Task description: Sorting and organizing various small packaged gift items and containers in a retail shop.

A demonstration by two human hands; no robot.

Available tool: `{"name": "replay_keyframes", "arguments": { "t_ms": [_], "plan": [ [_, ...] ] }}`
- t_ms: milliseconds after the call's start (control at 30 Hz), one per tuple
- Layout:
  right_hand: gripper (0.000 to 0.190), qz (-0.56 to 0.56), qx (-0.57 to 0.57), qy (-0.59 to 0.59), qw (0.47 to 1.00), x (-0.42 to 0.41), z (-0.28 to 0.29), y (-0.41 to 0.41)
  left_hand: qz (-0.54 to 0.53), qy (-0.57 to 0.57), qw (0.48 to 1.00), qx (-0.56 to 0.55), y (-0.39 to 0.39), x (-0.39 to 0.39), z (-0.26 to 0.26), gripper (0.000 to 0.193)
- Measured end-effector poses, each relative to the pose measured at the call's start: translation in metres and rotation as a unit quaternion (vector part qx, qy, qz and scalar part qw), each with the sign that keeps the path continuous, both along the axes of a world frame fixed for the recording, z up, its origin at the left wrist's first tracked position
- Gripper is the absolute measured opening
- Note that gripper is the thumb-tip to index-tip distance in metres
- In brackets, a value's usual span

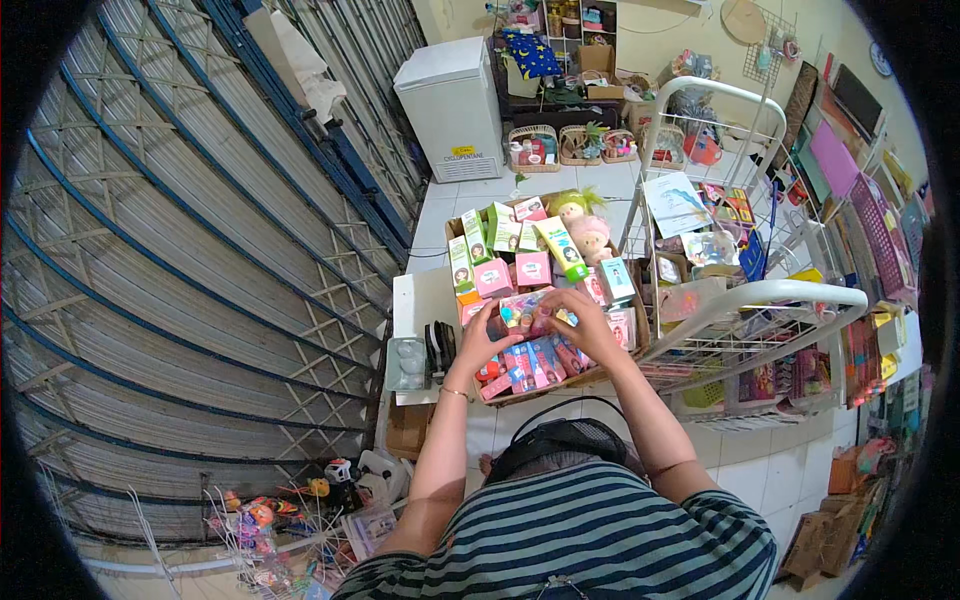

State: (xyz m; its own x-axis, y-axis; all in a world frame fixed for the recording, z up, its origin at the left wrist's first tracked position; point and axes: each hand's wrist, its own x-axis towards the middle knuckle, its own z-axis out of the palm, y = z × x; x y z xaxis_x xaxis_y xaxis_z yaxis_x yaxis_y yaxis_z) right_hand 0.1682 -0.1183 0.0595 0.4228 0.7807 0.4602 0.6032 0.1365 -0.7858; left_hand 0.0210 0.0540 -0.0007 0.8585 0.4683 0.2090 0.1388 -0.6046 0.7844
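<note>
My left hand [480, 341] rests with spread thumb and fingers against the left side of a small tray of colourful little items [519, 309]. At the tray's right side, my right hand [581, 322] pinches a small pinkish item [541, 322]; its exact kind is unclear. Both are above a large cardboard box [643, 330] packed with goods. Green and white cartons [459, 262], pink cartons [493, 277], a yellow-green tube [562, 247] and two plush dolls [589, 232] fill its far part. Blue and pink cartons [532, 366] stand in its near part.
A white wire rack [765, 300] with mixed goods stands close on the right. At the left are a small bin [406, 364] and a folding metal gate [225, 225]. A white chest freezer [452, 109] and wicker baskets [534, 166] stand beyond the box.
</note>
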Motion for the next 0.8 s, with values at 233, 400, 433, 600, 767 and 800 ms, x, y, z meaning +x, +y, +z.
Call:
{"name": "replay_keyframes", "arguments": {
  "t_ms": [233, 400, 433, 600, 767, 800],
  "plan": [
    [0.021, -0.079, 0.067, -0.012, 0.995, 0.001, 0.014, 0.002, 0.001, 0.009, 1.0, -0.011, 0.0, 0.0, 0.0, 0.078],
    [0.022, -0.035, 0.026, -0.036, 0.998, 0.005, 0.013, 0.0, 0.007, 0.007, 1.0, 0.001, 0.002, -0.001, -0.004, 0.076],
    [0.023, -0.016, 0.001, -0.03, 0.999, 0.005, 0.009, 0.0, 0.005, 0.004, 1.0, -0.006, 0.002, -0.001, -0.006, 0.077],
    [0.021, -0.019, -0.036, -0.079, 0.996, 0.005, -0.017, -0.002, 0.0, 0.004, 1.0, -0.019, -0.001, 0.0, 0.002, 0.079],
    [0.018, -0.055, -0.044, -0.099, 0.993, 0.003, -0.03, -0.004, -0.005, 0.005, 1.0, -0.015, -0.004, 0.001, 0.006, 0.079],
    [0.019, -0.066, -0.052, -0.086, 0.993, -0.001, -0.026, -0.004, -0.005, 0.005, 1.0, -0.015, -0.003, 0.0, 0.005, 0.079]
  ]
}}
